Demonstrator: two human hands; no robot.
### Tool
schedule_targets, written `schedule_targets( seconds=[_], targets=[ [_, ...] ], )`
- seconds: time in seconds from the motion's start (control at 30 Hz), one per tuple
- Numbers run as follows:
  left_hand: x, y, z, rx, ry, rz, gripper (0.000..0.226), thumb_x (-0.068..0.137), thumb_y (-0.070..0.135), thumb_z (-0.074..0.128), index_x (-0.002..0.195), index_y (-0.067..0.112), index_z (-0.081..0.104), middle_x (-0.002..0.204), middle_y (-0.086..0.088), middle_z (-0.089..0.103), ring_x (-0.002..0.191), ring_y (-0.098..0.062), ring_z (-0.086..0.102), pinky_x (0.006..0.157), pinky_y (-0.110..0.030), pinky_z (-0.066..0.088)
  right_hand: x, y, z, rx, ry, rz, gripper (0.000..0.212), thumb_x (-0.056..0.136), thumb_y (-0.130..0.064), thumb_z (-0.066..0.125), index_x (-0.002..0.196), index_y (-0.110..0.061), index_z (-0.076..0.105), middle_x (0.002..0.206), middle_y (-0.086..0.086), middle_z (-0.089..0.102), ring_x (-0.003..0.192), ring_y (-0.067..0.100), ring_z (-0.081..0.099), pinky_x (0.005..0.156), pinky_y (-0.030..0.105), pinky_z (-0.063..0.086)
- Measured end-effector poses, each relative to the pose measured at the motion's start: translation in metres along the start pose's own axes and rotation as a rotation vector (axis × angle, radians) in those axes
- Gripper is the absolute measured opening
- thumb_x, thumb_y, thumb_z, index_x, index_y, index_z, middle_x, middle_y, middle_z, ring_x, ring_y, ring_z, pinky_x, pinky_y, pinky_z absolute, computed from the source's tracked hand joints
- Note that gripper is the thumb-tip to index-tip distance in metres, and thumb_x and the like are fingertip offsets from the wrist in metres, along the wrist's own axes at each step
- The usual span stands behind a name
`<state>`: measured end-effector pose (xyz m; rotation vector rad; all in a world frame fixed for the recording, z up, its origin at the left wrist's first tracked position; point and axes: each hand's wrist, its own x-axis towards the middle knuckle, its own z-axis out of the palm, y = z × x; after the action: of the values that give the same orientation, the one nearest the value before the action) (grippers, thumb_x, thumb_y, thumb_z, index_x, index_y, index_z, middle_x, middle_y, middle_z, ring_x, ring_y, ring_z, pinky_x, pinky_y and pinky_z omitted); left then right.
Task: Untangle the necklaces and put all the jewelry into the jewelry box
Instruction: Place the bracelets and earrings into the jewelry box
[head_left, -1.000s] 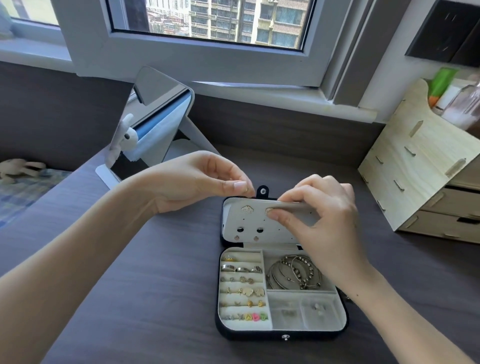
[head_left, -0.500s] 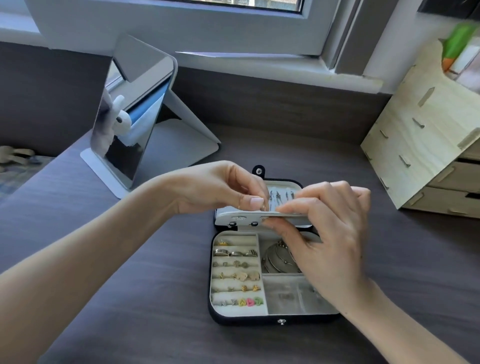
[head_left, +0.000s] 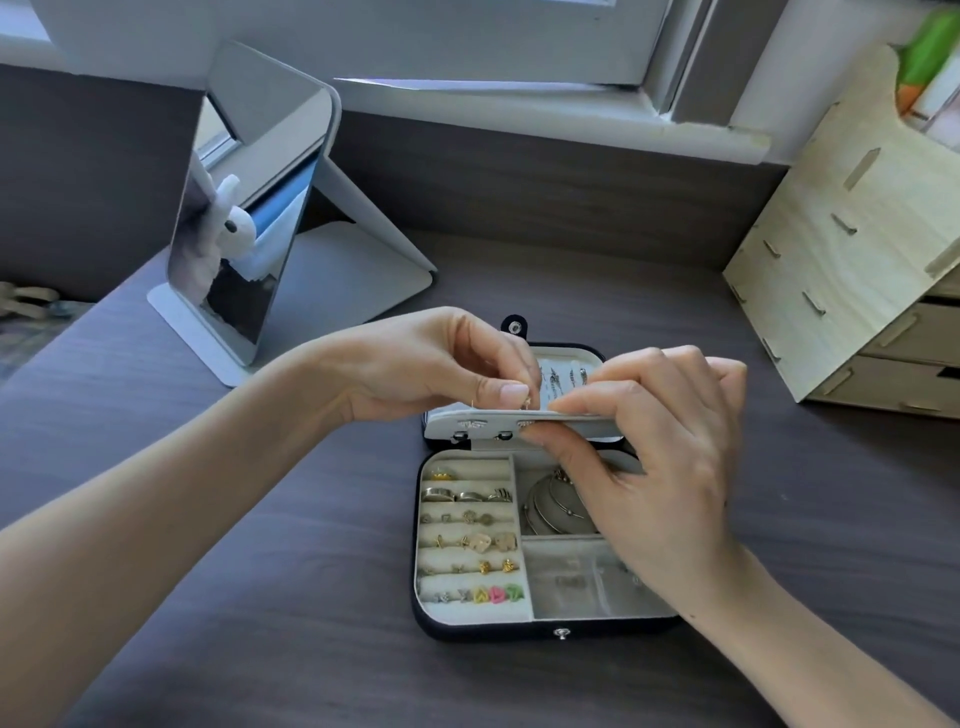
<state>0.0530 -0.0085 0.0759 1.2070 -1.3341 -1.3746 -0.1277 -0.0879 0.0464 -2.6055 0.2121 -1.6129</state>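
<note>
A dark jewelry box lies open on the desk, its tray holding rows of rings and earrings on the left and bangles in the upper right compartment. My right hand pinches the grey earring panel of the lid, tipped forward almost flat. My left hand pinches a small gold earring at the panel's upper edge. Behind the panel, necklaces hang in the lid.
A standing mirror sits at the back left. A wooden drawer organizer stands at the right. The window sill runs along the back wall.
The earring panel has been tipped forward from upright to nearly flat, uncovering the lid behind it. My left hand came down to its edge. The view dropped lower.
</note>
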Motion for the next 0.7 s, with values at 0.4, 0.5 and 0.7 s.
schedule_targets(
  seconds=[0.4, 0.5, 0.7],
  targets=[
    [-0.004, 0.028, 0.001, 0.471, -0.011, 0.062, 0.005, 0.074, 0.018, 0.072, 0.078, 0.021, 0.073, 0.082, 0.011, 0.066, 0.080, -0.009, 0.060, 0.077, -0.022, 0.047, 0.000, -0.004, -0.002, -0.024, -0.016, 0.018, 0.026, 0.081, -0.040, 0.069, 0.072, -0.015, 0.071, 0.076, -0.004, 0.064, 0.078, 0.013, 0.052, 0.076, 0.032, 0.028],
    [-0.002, 0.034, 0.000, 0.550, -0.036, 0.019, 0.005, 0.074, 0.025, 0.074, 0.079, 0.024, 0.074, 0.080, 0.011, 0.065, 0.078, -0.014, 0.059, 0.077, -0.030, 0.049, -0.001, -0.004, -0.001, -0.013, -0.013, 0.018, 0.026, 0.081, -0.039, 0.070, 0.071, -0.015, 0.071, 0.076, -0.004, 0.064, 0.078, 0.014, 0.052, 0.076, 0.032, 0.028],
    [-0.001, 0.035, -0.002, 0.554, -0.036, -0.052, 0.008, 0.075, 0.026, 0.075, 0.077, 0.022, 0.069, 0.081, -0.001, 0.063, 0.076, -0.021, 0.056, 0.078, -0.041, 0.048, -0.001, -0.003, 0.000, -0.007, -0.004, 0.024, 0.025, 0.081, -0.039, 0.070, 0.072, -0.016, 0.070, 0.077, -0.004, 0.063, 0.079, 0.013, 0.052, 0.076, 0.031, 0.027]
  ],
)
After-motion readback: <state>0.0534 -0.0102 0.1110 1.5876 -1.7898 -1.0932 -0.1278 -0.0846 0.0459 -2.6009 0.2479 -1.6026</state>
